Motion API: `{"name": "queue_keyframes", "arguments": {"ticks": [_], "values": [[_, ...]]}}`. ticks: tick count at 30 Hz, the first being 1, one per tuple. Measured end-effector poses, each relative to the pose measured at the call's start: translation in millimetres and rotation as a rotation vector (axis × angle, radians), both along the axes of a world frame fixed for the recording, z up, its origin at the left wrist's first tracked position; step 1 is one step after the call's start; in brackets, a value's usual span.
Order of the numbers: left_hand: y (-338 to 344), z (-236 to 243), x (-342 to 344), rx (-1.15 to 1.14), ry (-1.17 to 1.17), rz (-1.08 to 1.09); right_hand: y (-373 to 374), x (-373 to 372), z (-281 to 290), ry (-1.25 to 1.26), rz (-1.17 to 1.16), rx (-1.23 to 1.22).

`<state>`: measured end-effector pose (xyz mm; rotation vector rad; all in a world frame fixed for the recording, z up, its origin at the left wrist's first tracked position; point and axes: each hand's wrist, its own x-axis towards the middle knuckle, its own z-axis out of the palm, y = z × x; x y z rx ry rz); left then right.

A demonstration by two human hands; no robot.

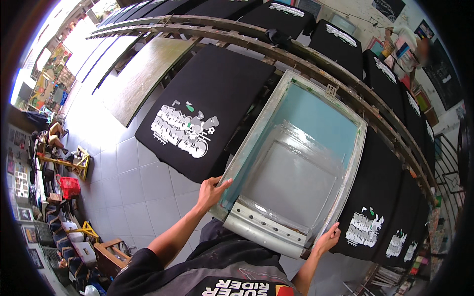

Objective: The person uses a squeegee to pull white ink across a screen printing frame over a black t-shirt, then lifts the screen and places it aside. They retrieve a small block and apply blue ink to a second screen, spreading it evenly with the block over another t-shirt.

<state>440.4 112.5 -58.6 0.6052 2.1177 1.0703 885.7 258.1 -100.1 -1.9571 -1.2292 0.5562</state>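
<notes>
Left hand: fingers grasping a frame at left | right hand: fingers grasping its lower right side | frame: sitting between printed black cloths | squeegee: resting inside its near end

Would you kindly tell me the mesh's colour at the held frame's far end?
The mesh there is muted teal-blue, clearest in the head view.

Open floor leftward, rails beyond frame
</notes>
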Motion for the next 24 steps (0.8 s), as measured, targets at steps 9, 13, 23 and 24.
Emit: {"name": "queue_keyframes", "arguments": {"ticks": [9, 13, 23, 24], "values": [[-2, 0, 14, 0.107, 0.074, 0.09, -53, -27, 91, -0.374, 0.814, 0.233], [-3, 8, 36, 0.134, 0.391, 0.193, -93, -45, 132, -0.447, 1.313, -0.036], [-22, 104, 80, 0.32, 0.665, -0.763, -61, -51, 142, -0.598, 1.302, 0.047], [-18, 104, 80, 0.286, 0.725, -0.817, -56, -54, 142, -0.609, 1.275, 0.046]]}}
